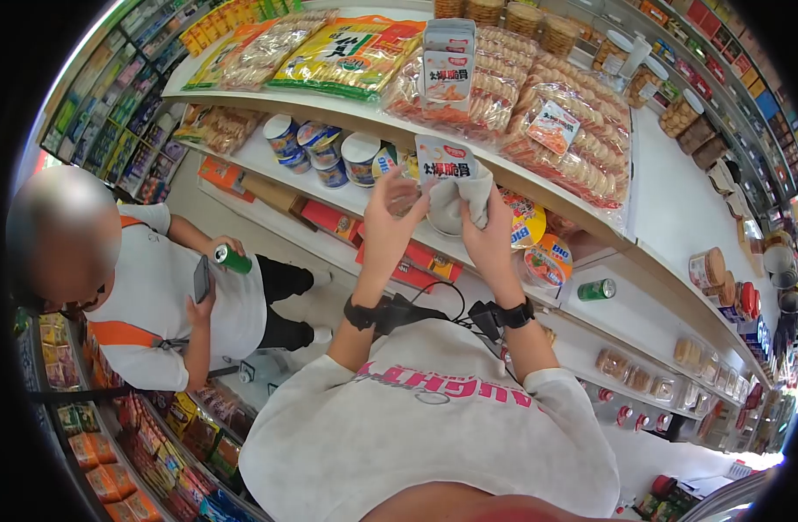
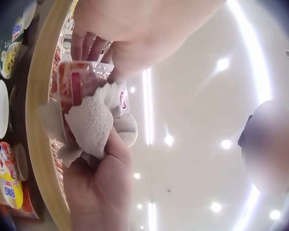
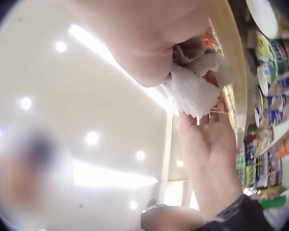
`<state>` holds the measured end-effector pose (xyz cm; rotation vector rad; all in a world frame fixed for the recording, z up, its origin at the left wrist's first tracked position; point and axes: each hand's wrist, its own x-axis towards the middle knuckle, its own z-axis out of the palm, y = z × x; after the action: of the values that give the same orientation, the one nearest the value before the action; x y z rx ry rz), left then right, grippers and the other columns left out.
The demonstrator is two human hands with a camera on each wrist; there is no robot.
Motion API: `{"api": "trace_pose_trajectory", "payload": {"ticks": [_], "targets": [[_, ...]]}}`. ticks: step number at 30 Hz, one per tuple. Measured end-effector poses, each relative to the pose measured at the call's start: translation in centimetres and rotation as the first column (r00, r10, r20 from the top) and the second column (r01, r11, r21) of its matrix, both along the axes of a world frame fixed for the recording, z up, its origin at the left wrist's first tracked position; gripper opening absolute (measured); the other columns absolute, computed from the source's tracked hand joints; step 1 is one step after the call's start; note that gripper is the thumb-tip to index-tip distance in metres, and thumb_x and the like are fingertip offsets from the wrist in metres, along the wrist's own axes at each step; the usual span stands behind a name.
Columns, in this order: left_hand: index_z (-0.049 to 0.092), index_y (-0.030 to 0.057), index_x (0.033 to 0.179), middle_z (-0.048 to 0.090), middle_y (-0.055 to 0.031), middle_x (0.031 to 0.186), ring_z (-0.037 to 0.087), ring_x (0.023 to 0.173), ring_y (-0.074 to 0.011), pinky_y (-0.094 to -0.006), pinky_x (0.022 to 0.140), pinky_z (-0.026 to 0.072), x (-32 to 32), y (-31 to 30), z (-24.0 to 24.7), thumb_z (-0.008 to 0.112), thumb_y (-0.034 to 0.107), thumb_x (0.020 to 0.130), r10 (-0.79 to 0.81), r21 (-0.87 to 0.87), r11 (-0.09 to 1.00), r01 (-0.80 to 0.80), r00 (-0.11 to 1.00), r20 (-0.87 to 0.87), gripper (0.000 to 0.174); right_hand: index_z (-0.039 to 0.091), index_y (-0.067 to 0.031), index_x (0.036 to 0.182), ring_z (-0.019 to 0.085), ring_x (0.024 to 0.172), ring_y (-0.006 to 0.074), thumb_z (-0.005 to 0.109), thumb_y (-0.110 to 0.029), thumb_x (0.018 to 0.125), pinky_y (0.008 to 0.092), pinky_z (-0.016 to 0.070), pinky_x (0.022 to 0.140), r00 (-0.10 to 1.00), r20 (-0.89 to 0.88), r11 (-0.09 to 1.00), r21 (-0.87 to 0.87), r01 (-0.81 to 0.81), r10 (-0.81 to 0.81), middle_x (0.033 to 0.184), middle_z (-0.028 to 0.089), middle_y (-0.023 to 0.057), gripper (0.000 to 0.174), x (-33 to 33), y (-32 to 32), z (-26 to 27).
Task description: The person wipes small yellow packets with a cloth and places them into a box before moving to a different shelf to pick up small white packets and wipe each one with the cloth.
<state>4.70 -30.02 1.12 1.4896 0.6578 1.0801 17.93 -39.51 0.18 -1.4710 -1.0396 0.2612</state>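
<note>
A snack packet [image 1: 440, 160] with red and black Chinese lettering is held up between the hands, in front of the shelf edge. My left hand [image 1: 394, 207] pinches it at its left side; in the left wrist view those fingers [image 2: 89, 47] lie behind the clear-looking wrapper. My right hand [image 1: 489, 221] grips a pale grey cloth [image 2: 91, 120], thumb on top, and holds it against the packet's face and edge. The right wrist view shows the bunched cloth [image 3: 192, 91] covering much of the packet. On the shelf just beyond stands a row of like packets [image 1: 449, 74].
Bagged round crackers [image 1: 582, 113] and yellow-green snack bags [image 1: 351, 56] fill the top shelf [image 1: 660, 204]. Cup noodles [image 1: 362, 157] stand on the shelf below, near a green can [image 1: 596, 290]. At left, another person [image 1: 190, 287] holds a can and a phone.
</note>
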Motion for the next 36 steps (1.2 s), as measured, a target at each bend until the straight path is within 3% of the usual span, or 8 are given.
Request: {"api": "trace_pose_trajectory", "payload": {"ticks": [6, 7, 10, 14, 17, 23, 29, 36], "targets": [[0.056, -0.0059, 0.131, 0.064, -0.0086, 0.116, 0.060, 0.105, -0.0112, -0.0256, 0.090, 0.0495, 0.0, 1.2, -1.6, 0.054, 0.034, 0.107, -0.337, -0.403, 0.850, 0.338, 0.938, 0.078, 0.046, 0.051, 0.0037, 0.138, 0.048, 0.136, 0.0459, 0.070, 0.003, 0.073, 0.0438, 0.0406, 0.112, 0.899, 0.401, 0.982, -0.018, -0.188, 0.179, 0.150, 0.045, 0.0270, 0.068, -3.0, 0.0, 1.6], [0.056, -0.0050, 0.133, 0.065, -0.0074, 0.120, 0.060, 0.106, -0.0114, -0.0254, 0.093, 0.0477, -0.2, 1.1, -0.7, 0.050, 0.035, 0.109, -0.331, -0.451, 0.824, 0.343, 0.937, 0.107, 0.047, 0.052, 0.0053, 0.135, 0.043, 0.140, 0.0453, 0.071, -0.001, 0.079, 0.0453, 0.0375, 0.114, 0.880, 0.429, 0.979, -0.050, -0.199, 0.201, 0.159, 0.034, 0.0264, 0.060, -2.8, 0.1, 1.3], [0.060, -0.0042, 0.130, 0.065, -0.0053, 0.119, 0.061, 0.101, -0.0105, -0.0252, 0.089, 0.0495, 1.4, 1.1, -0.9, 0.051, 0.034, 0.109, -0.105, -0.342, 0.920, 0.188, 0.963, 0.248, 0.045, 0.054, 0.0044, 0.133, 0.046, 0.135, 0.0464, 0.072, -0.007, 0.084, 0.0459, 0.0410, 0.110, 0.879, 0.474, 0.999, -0.044, -0.028, 0.046, 0.156, 0.038, 0.0266, 0.054, -1.5, 0.6, 0.9], [0.055, -0.0027, 0.135, 0.065, -0.0086, 0.123, 0.064, 0.103, -0.0133, -0.0286, 0.088, 0.0508, 1.3, 1.2, -1.1, 0.061, 0.032, 0.104, -0.162, -0.281, 0.941, 0.190, 0.980, 0.117, 0.046, 0.062, 0.0024, 0.123, 0.068, 0.104, 0.0350, 0.069, -0.017, 0.094, 0.0407, 0.0514, 0.091, 0.976, -0.139, 0.957, -0.216, -0.194, 0.166, 0.118, 0.068, 0.0228, 0.035, 1.1, -0.1, -0.8], [0.053, -0.0018, 0.136, 0.067, -0.0092, 0.122, 0.065, 0.102, -0.0126, -0.0294, 0.089, 0.0529, 1.3, 2.9, -1.4, 0.065, 0.020, 0.102, -0.207, -0.406, 0.892, 0.197, 0.978, 0.019, 0.042, 0.064, 0.0019, 0.120, 0.070, 0.095, 0.0243, 0.068, -0.019, 0.096, 0.0360, 0.0529, 0.086, 0.981, -0.143, 0.983, -0.109, -0.146, 0.130, 0.104, 0.073, 0.0163, 0.032, 0.8, -1.0, -0.5], [0.052, -0.0033, 0.136, 0.068, -0.0112, 0.111, 0.066, 0.095, -0.0115, -0.0260, 0.078, 0.0530, 3.8, 2.7, -3.9, 0.069, 0.001, 0.095, -0.389, -0.190, 0.896, 0.402, 0.915, 0.103, 0.045, 0.065, 0.0011, 0.121, 0.067, 0.098, 0.0144, 0.071, -0.020, 0.095, 0.0328, 0.0528, 0.087, 0.887, -0.394, 0.969, -0.038, 0.245, -0.239, 0.107, 0.073, 0.0100, 0.034, 2.3, -1.4, -2.8], [0.044, 0.0019, 0.149, 0.071, -0.0072, 0.097, 0.064, 0.091, -0.0071, -0.0203, 0.066, 0.0475, 5.9, 1.2, -1.6, 0.068, 0.002, 0.096, -0.346, -0.194, 0.912, 0.362, 0.932, 0.111, 0.059, 0.064, 0.0005, 0.122, 0.067, 0.100, 0.0138, 0.075, -0.025, 0.093, 0.0298, 0.0529, 0.086, 0.895, -0.431, 0.993, -0.054, 0.105, -0.118, 0.110, 0.072, 0.0074, 0.040, 2.9, -3.8, -2.7], [0.044, 0.0046, 0.152, 0.071, -0.0043, 0.100, 0.062, 0.087, -0.0050, -0.0177, 0.066, 0.0436, 10.7, 1.2, 0.5, 0.068, 0.009, 0.098, -0.533, -0.123, 0.822, 0.556, 0.827, 0.181, 0.060, 0.065, 0.0016, 0.120, 0.067, 0.096, 0.0120, 0.077, -0.031, 0.092, 0.0289, 0.0534, 0.084, 0.727, -0.659, 0.967, 0.001, 0.254, -0.190, 0.108, 0.071, 0.0064, 0.045, 5.3, -4.9, 1.1]]}}
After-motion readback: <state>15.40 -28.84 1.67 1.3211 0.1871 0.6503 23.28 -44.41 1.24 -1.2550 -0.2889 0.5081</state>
